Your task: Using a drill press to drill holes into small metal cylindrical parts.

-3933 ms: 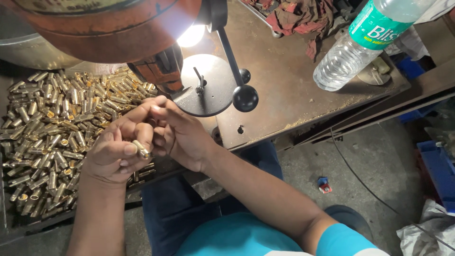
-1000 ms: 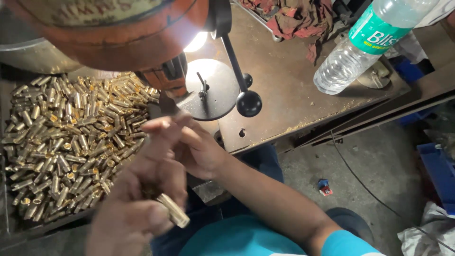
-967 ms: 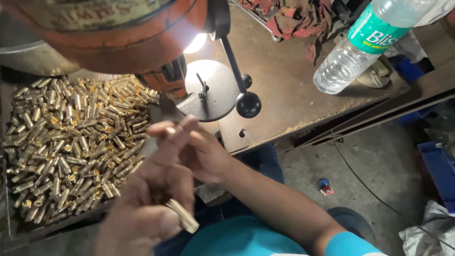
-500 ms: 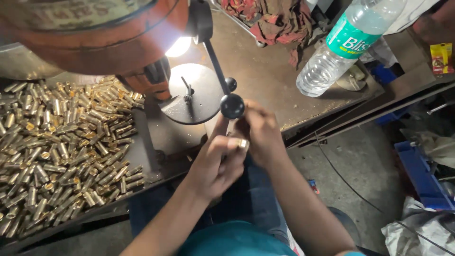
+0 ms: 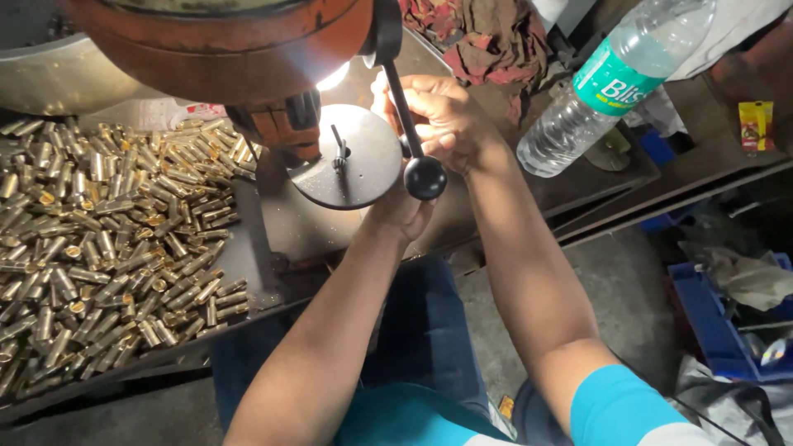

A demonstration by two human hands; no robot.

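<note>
Head view: a clear plastic water bottle (image 5: 615, 87) lies tilted on the metal bench (image 5: 496, 190) at the upper right, with a green label band around its upper part. To its right, on a darker ledge, sits a small yellow and red packet (image 5: 756, 124). At the lower right a blue plastic crate (image 5: 710, 330) stands on the floor with grey cloth and odds and ends in it. On the left, a shallow tray (image 5: 248, 264) holds a thick heap of brass tubes (image 5: 107, 239), lying in all directions.

A rust-coloured press (image 5: 223, 41) fills the top, with a round grey plate (image 5: 351, 157) lit by a lamp beneath it. A black lever (image 5: 401, 99) ending in a ball knob (image 5: 424, 177) slants down in front of the plate.

The right hand (image 5: 442, 116) is curled behind the lever's rod, fingers bent; whether it grips the rod I cannot tell. The left hand (image 5: 401, 216) reaches under the plate's edge, just below the knob, mostly hidden, so its grip cannot be told.
</note>
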